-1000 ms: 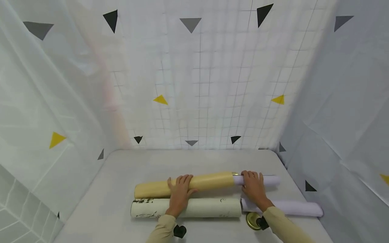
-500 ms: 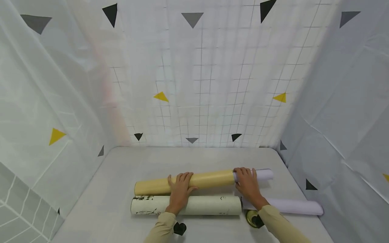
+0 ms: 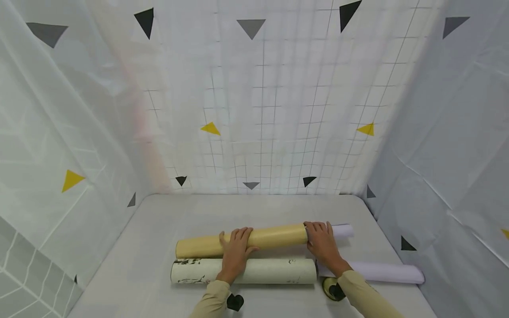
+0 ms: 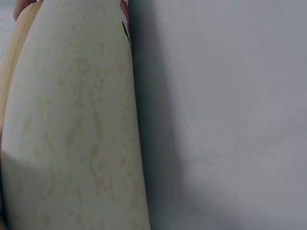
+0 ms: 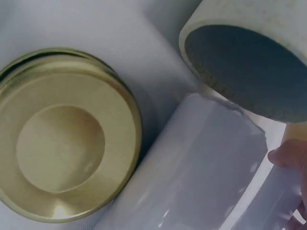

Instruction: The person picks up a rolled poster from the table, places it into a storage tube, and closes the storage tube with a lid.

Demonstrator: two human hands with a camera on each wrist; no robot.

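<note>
- While the left hand [image 3: 235, 252] grips the yellow tube [image 3: 278, 237] left of its middle, fingers over it and thumb on the near side, the right hand [image 3: 323, 243] grips the far roll [image 3: 343, 230] at that tube's right end.
- The yellow tube lies across the lower middle of the head view, slanting slightly up to the right. The far roll juts out there and seems partly inside; the right hand hides most of the join.
- Just below lies the white tube [image 3: 282, 270], with the near roll [image 3: 389, 272] at its right. In the right wrist view, the near roll's end is just beside the white tube's rim, not in its mouth; the lid [image 5: 62, 148] is at left.
- If the far roll were pushed in crooked, its edge could catch on the rim and crease.
- Too tight a squeeze might flatten the far roll, which looks thin; too loose, and it could spring wider and jam.
- Should the left hand slacken, a push could slide the yellow tube leftward or roll it against the white tube.
- Because the right wrist crosses above the near roll, close to the lid, lowering it could knock either.
</note>
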